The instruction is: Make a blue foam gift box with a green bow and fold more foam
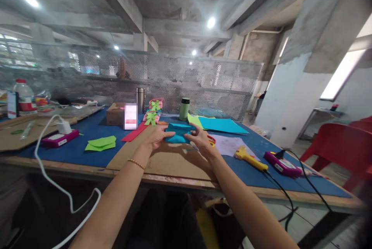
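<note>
Folded blue paper [178,129] is stretched between my two hands, just above a flat sheet of brown cardboard [151,159]. My left hand [157,137] pinches its left end, thumb on the near side. The right end is gripped by my right hand [202,140], with the thumb on the near face. Close beyond my right hand lie scissors [212,140] with red and yellow handles, partly hidden by the fingers. A folded piece of green paper [100,144] rests on the blue table to the left of the cardboard.
Right of the cardboard are a lilac sheet [229,145], a yellow glue gun [250,159] with a cord, and a purple power strip [282,163]. Behind stand a green bottle [184,110], blue sheets [223,125] and bow-decorated pieces [152,114]. Another power strip [60,139] sits left.
</note>
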Demonstrator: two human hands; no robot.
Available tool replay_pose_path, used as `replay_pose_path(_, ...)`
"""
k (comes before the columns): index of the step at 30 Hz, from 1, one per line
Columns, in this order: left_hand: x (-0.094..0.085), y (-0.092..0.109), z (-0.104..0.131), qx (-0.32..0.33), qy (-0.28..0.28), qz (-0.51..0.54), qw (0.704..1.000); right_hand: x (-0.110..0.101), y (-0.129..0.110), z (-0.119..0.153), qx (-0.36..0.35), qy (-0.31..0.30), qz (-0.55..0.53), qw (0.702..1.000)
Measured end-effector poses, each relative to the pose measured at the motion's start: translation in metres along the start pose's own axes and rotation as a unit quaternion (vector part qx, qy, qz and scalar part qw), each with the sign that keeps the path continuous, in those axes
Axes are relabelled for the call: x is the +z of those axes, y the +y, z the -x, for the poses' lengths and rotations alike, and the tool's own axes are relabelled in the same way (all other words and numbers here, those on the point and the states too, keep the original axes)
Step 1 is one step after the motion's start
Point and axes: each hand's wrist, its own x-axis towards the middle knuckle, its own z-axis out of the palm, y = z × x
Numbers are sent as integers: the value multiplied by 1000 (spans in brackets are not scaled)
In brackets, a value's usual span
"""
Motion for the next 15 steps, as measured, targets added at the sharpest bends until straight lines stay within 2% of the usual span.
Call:
replay_pose_path(2, -3, -2, -4, -4, 21, 16, 1000, 1, -4, 1, -3, 2, -3, 1000)
replay_pose_path(7, -12, -5, -14, 2, 119, 47, 992, 0, -4, 1, 22, 6, -51, 998)
replay_pose_path(9, -13, -6, -15, 14, 116, 59, 991, 1, -2, 1, 44, -17, -49, 998)
replay_pose_path(12, -11, -7, -13, 24, 76, 56, 995, 4, 0, 3, 47, -77, -30, 995)
replay_pose_path(15, -7, -5, -8, 22, 50, 35, 998, 5, 0, 2, 25, -87, -23, 996)
